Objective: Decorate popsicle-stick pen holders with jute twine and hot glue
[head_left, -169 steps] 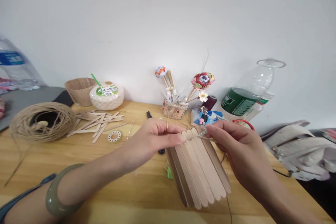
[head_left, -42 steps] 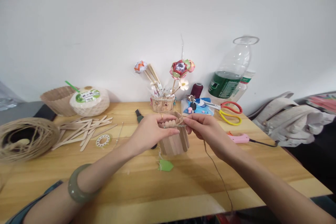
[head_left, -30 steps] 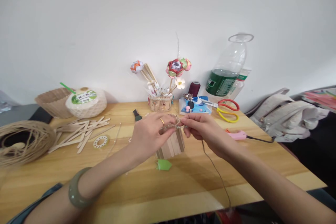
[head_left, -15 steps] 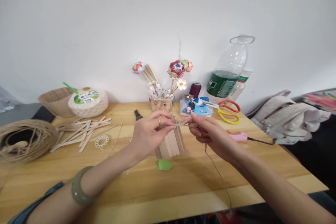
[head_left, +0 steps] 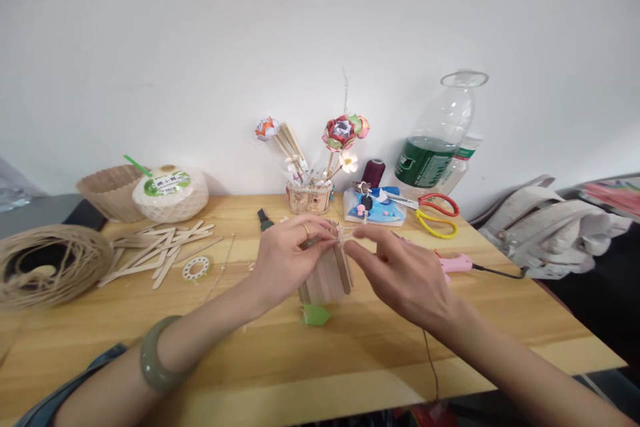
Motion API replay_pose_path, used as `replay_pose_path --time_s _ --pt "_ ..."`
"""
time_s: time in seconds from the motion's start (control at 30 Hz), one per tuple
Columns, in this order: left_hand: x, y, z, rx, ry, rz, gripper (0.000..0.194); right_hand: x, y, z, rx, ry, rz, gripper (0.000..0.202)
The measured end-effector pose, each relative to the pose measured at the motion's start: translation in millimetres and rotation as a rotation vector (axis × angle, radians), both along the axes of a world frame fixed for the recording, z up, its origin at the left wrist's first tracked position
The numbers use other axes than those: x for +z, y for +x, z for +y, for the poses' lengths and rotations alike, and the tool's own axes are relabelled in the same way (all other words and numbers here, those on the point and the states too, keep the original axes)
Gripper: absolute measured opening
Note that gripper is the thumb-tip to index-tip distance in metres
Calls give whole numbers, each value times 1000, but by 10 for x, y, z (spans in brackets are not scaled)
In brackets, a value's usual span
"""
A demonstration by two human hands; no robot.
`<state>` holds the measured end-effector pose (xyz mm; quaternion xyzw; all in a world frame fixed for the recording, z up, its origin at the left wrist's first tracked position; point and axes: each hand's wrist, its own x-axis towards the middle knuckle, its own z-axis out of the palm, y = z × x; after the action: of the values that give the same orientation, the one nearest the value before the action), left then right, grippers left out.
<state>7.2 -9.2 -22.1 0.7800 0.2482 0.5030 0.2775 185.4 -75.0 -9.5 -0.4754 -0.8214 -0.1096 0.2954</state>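
In the middle of the table stands a small container made of craft sticks, its upper part covered by my hands. My left hand is at its top rim, thumb and fingertips pinched on a thin piece of twine. My right hand meets it from the right, thumb and forefinger curled at the same twine; their exact grip is small and partly blurred. A loose strand of twine hangs from below the right hand over the front edge. A green piece lies before the container.
At left are a twine coil, loose craft sticks, a tape roll and a white coconut. Behind stand a flower holder and large bottle. Scissors and a pink glue gun lie right.
My right hand has turned palm-down and its fingertips have moved left, closer to the left fingertips. The hanging strand now shows only below the right wrist. My left hand stays at the rim.
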Motion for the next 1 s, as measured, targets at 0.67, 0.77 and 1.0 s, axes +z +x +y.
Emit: replay_pose_path --time_s 0.67,0.77,1.0 --pt "22 -126 8 -109 -472 134 35 -55 18 286 37 -382 572 20" --pt "49 -166 3 -137 -493 176 38 -90 16 307 59 -434 662 22" --pt "104 -216 10 -129 -459 234 30 -97 -28 279 83 -447 762 20"
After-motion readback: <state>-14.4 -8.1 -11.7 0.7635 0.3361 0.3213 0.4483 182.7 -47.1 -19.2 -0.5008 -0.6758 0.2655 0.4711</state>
